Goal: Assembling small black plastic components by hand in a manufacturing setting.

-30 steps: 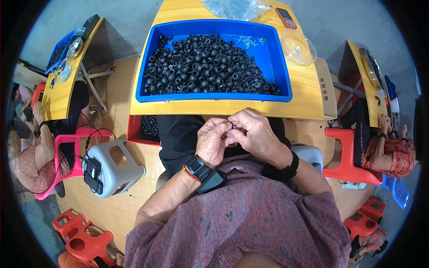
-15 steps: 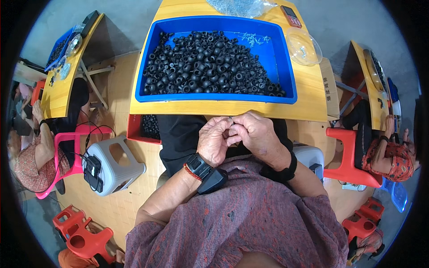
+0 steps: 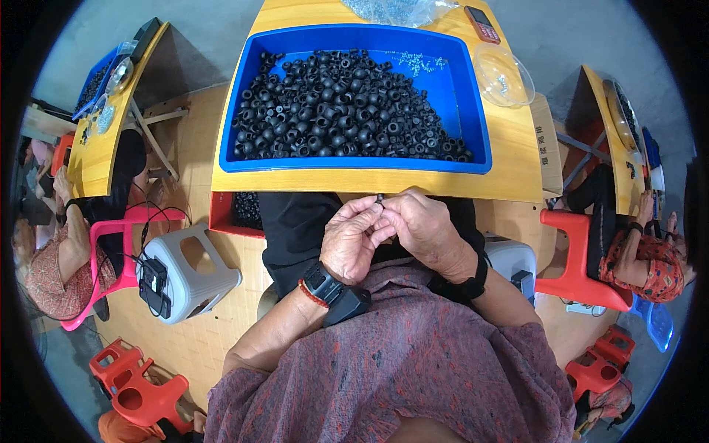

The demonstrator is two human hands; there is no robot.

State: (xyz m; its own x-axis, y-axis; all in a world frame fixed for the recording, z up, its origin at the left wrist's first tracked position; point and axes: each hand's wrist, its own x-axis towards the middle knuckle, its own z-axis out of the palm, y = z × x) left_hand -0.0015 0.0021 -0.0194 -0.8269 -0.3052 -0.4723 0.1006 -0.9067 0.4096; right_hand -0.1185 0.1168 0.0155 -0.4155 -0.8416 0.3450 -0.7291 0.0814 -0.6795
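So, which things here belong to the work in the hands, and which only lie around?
In the work:
left hand and right hand, pinching one small black part
blue bin of black ring parts

Lying about:
clear bowl
calculator
grey stool
red stools

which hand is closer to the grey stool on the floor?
Left. The left hand is on the side of the grey stool; the right hand is beyond it, farther off.
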